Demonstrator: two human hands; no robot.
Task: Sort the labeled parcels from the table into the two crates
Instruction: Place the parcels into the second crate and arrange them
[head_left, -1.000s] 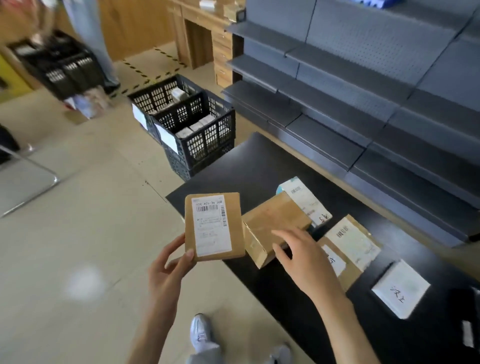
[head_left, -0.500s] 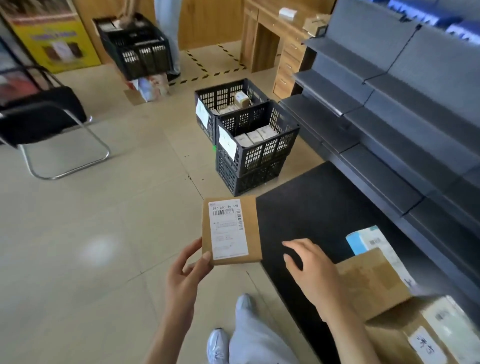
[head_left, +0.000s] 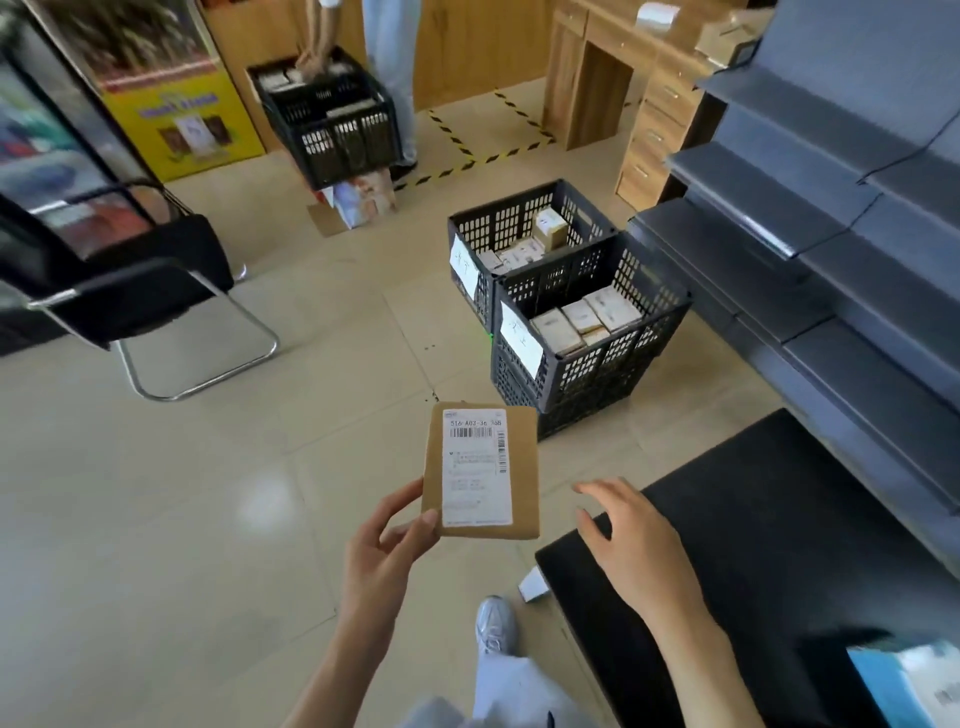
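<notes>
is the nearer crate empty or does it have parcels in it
Not empty. The nearer crate already holds several labeled parcels lying side by side inside.

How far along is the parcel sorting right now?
Partway. Both crates, the near crate and the far crate, already hold boxes. The left hand holds a labeled brown parcel on the way over; the right hand is empty. At least a blue-and-white parcel remains on the table.

Beige tiled floor (head_left: 182, 519), grey shelving (head_left: 831, 218) right, wooden desk (head_left: 613, 78), black chair (head_left: 130, 291) left.
</notes>
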